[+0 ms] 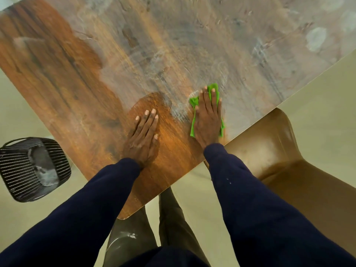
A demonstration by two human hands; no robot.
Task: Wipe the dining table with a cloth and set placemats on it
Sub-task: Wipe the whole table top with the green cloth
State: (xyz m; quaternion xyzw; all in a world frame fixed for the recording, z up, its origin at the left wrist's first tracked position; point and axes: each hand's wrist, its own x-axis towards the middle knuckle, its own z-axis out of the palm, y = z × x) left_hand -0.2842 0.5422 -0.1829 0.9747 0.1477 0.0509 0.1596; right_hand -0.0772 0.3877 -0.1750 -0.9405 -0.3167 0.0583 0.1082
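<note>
Right now the green cloth (213,93) lies flat on the wooden table (77,74) near its right edge, under my right hand (209,116); my fingers are stretched straight over it, pressing it down, green showing past my fingertips and both sides of my palm. Just to its left, my left hand (143,135) rests flat on bare wood, fingers straight and together. Pale dusty smears cover the tabletop beyond. A brown chair (269,149) sits at the right edge, a dark slatted basket (19,170) on the floor at my left.
</note>
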